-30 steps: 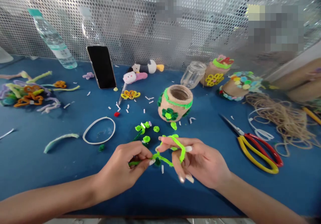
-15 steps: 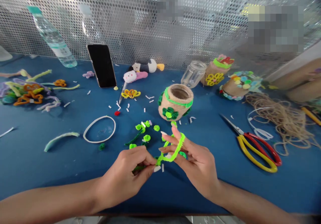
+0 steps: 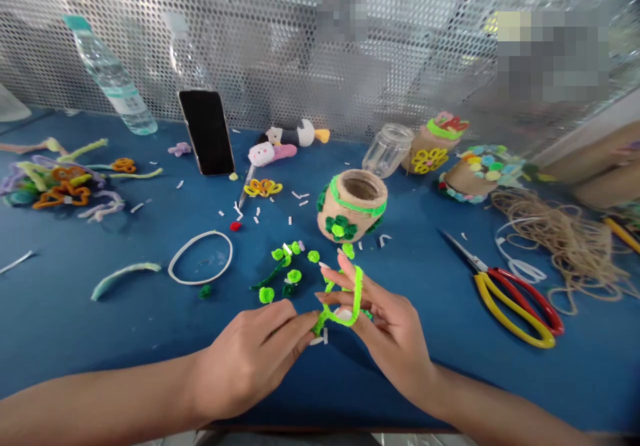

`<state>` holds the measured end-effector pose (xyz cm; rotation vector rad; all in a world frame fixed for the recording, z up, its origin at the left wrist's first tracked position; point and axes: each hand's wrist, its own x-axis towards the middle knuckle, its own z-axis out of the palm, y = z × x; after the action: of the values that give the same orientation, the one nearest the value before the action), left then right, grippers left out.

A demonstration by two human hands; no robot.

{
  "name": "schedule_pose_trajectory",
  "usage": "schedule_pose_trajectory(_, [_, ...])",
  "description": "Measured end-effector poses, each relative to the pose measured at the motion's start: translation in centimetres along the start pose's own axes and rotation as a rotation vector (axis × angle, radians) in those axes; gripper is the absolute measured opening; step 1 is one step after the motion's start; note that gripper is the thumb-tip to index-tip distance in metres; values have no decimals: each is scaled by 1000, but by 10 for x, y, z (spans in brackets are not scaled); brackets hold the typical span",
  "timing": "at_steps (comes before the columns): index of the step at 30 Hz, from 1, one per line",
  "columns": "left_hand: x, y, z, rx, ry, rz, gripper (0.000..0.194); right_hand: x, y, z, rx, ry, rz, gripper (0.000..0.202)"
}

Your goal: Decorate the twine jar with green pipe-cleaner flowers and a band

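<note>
My left hand (image 3: 255,359) pinches the lower end of a bright green pipe cleaner (image 3: 358,293) between thumb and fingers. The pipe cleaner bends into a loop around the fingers of my right hand (image 3: 395,333), which steadies it with its fingertips partly hidden. Just beyond my hands lie several small green pipe-cleaner balls (image 3: 294,276) and a dark green pipe-cleaner piece (image 3: 270,276). Behind them a twine-wrapped jar (image 3: 326,209) stands upright, with a bright green band near its rim and dark green flowers on its side.
Scissors (image 3: 480,266) with red and yellow handles lie at right near tangled twine (image 3: 560,233). A white ring (image 3: 173,266) and a pale pipe cleaner (image 3: 123,275) are at left. A phone (image 3: 207,133), water bottle (image 3: 117,86), glass jar (image 3: 385,149) and decorated jars (image 3: 433,156) stand behind.
My left hand's fingers have rolled over the pinched end, covering the thumb. The green loop has tilted more upright and shifted slightly left with my right hand.
</note>
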<state>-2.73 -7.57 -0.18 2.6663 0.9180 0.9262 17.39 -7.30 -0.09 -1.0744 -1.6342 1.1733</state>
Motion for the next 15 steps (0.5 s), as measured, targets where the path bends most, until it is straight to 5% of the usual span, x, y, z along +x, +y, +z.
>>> schedule_pose_trajectory(3, [2,1,-3,-179,-18,-101,23,0,1,0,-12,-16,-3,58])
schedule_pose_trajectory(11, [15,-1,-11,-980,-265,-791,36,1,3,-7,-70,-142,-143,63])
schedule_pose_trajectory(15, [14,-5,-8,-1249,-326,-936,34,2,3,-13,-155,-190,-229,64])
